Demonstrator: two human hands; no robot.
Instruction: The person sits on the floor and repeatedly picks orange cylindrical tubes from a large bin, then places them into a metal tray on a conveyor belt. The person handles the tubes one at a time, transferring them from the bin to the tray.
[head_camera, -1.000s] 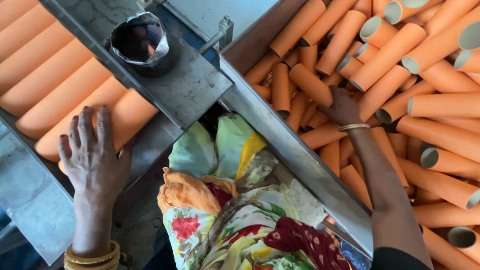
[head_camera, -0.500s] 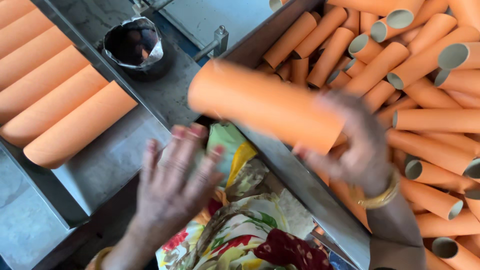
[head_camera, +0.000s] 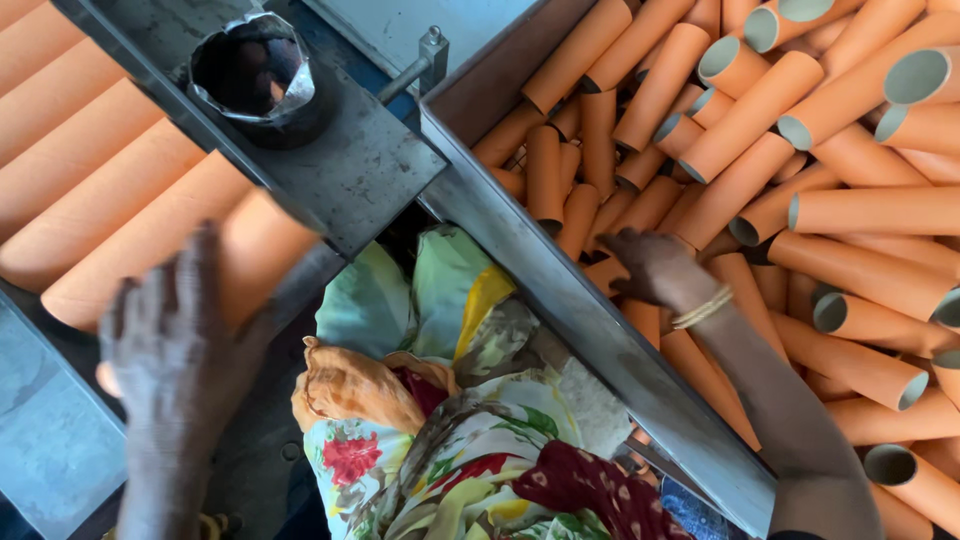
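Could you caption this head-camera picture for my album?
Left hand on a racked orange tube; right hand among loose tubes.

A grey metal worktop (head_camera: 350, 170) runs slantwise across the upper left, scuffed and dark with grime. A dented, blackened metal cup (head_camera: 255, 70) stands on it. A long steel rail (head_camera: 560, 300) slants down to the lower right, forming the wall of a bin. A metal bolt (head_camera: 432, 48) sticks up near the top. Flowered cloth (head_camera: 450, 440) fills the gap below. The light is soft and even.
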